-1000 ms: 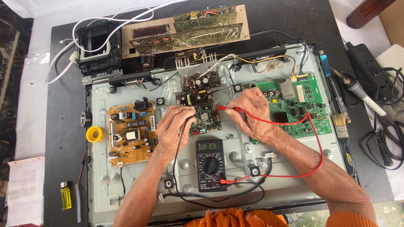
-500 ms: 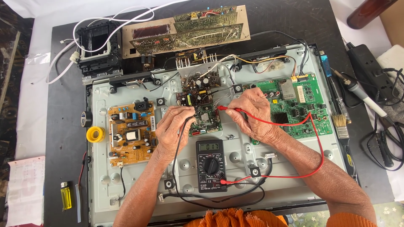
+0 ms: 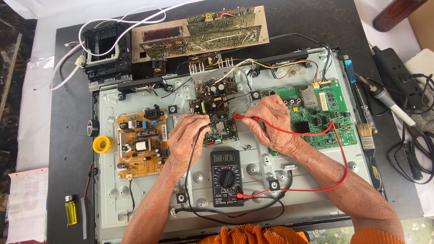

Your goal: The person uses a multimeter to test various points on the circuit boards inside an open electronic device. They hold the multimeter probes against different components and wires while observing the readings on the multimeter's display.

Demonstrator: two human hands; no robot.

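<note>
- The left hand (image 3: 187, 138) is curled, with its fingers bent down onto the left edge of a small green board (image 3: 220, 131). A black wire (image 3: 192, 171) runs out from under this hand, so it seems to pinch a black probe, but the probe tip is hidden.
- The right hand (image 3: 271, 122) is curled too. Its finger and thumb pinch a red probe (image 3: 246, 117), which lies almost flat and points left at the top of the small green board.
- The small green board sits in the middle of a big grey metal panel (image 3: 316, 180), between the two hands.
- A black meter (image 3: 227, 177) with a round dial lies just near of the small green board, between the two arms. Its little screen is lit with digits.
- A red wire (image 3: 341, 158) loops from the red probe out to the right and back to the meter.
- A large green board (image 3: 323, 113) lies to the right, just beside the right hand.
- An orange-brown board (image 3: 141, 142) lies to the left, near the left hand.
- A yellow roll of tape (image 3: 102, 144) lies at the left edge of the panel.
- A small brush (image 3: 365, 135) lies to the right of the panel.
- A little yellow bottle (image 3: 71, 210) lies near, far off to the left.
</note>
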